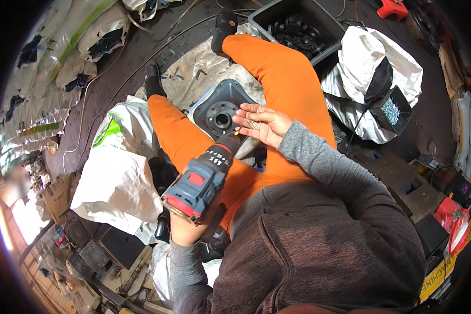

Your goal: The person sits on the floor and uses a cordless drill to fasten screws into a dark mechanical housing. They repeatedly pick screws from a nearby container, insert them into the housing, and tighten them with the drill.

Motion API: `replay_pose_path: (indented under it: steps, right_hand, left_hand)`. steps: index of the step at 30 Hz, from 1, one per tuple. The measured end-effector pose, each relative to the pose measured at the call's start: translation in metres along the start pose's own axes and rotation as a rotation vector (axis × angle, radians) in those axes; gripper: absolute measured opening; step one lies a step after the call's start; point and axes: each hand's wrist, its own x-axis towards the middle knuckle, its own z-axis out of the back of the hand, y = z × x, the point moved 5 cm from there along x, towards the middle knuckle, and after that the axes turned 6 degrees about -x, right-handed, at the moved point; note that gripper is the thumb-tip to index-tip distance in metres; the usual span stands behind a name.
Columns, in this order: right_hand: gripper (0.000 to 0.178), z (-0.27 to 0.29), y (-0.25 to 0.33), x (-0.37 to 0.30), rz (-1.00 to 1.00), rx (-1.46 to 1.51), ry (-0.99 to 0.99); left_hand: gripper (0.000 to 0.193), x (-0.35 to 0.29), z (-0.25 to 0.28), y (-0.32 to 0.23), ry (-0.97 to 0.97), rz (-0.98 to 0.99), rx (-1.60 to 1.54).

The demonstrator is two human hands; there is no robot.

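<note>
My left hand (186, 230) is closed around the grip of a blue, black and red cordless drill (200, 180). The chuck points away from me, and a small yellow tip shows just beyond it, close to my right fingertips. Several small screws (253, 123) lie in the cupped fingers of my right hand (269, 127), palm up. Between my legs sits a black squarish part (235, 94) with a round flange (212, 112) that has a ring of holes and a central opening. My right fingertips are beside this flange.
At the far right stands a grey crate (269, 20) of black round parts (298, 34). A small dark box (393, 112) of screws rests against a white sack (358, 52). Another white sack (118, 178) is to my left. Cables (186, 29) cross the dark floor.
</note>
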Motion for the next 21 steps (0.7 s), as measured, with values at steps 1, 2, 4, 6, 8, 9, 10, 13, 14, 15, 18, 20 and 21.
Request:
replay_pose_path:
  steps: [1,2,4,6,8,9,10,13,14,15,18,20,21]
  right_hand:
    - [0.026,-0.002,0.000,0.000,0.010,0.027,0.018]
    - [0.025,-0.005,0.001,0.000,0.020,0.056,0.037]
    - [0.023,-0.010,0.001,0.000,0.037,0.064,0.057]
    - [0.023,-0.018,0.002,-0.003,0.050,0.023,0.064]
    - [0.023,-0.017,0.004,-0.004,0.067,-0.093,0.086]
    - [0.023,-0.017,0.004,-0.003,0.075,-0.152,0.097]
    - [0.023,-0.017,0.004,-0.003,0.076,-0.158,0.106]
    - [0.022,-0.016,0.005,0.000,0.078,-0.146,0.125]
    - [0.023,-0.015,0.005,0.001,0.080,-0.122,0.126]
    - [0.023,-0.013,0.006,0.003,0.083,-0.097,0.128]
    - [0.023,0.003,0.004,0.006,0.074,-0.029,0.025]
    - [0.023,0.011,-0.001,0.000,0.041,-0.068,-0.059]
    - [0.023,0.013,-0.007,-0.003,0.021,-0.061,-0.063]
  left_hand:
    - [0.018,0.003,-0.005,-0.001,-0.051,-0.039,0.034]
    - [0.018,0.007,-0.006,-0.004,-0.054,-0.052,0.016]
    - [0.018,0.013,-0.005,-0.010,-0.060,-0.066,-0.017]
    - [0.019,0.014,-0.005,-0.013,-0.051,-0.049,-0.024]
    - [0.020,0.014,-0.003,-0.015,-0.016,-0.020,-0.007]
    - [0.020,0.013,-0.003,-0.012,0.000,0.010,-0.015]
    - [0.020,0.011,-0.002,-0.009,0.012,0.043,-0.023]
    - [0.019,0.014,-0.001,-0.012,0.000,-0.005,-0.026]
    - [0.019,0.017,0.000,-0.014,-0.011,-0.048,-0.026]
    - [0.019,0.013,0.001,-0.010,-0.001,-0.022,-0.041]
    - [0.021,0.001,0.002,0.000,0.030,0.090,-0.091]
    - [0.027,-0.006,0.002,0.009,0.027,0.257,-0.172]
    - [0.027,-0.008,0.003,0.012,0.040,0.260,-0.146]
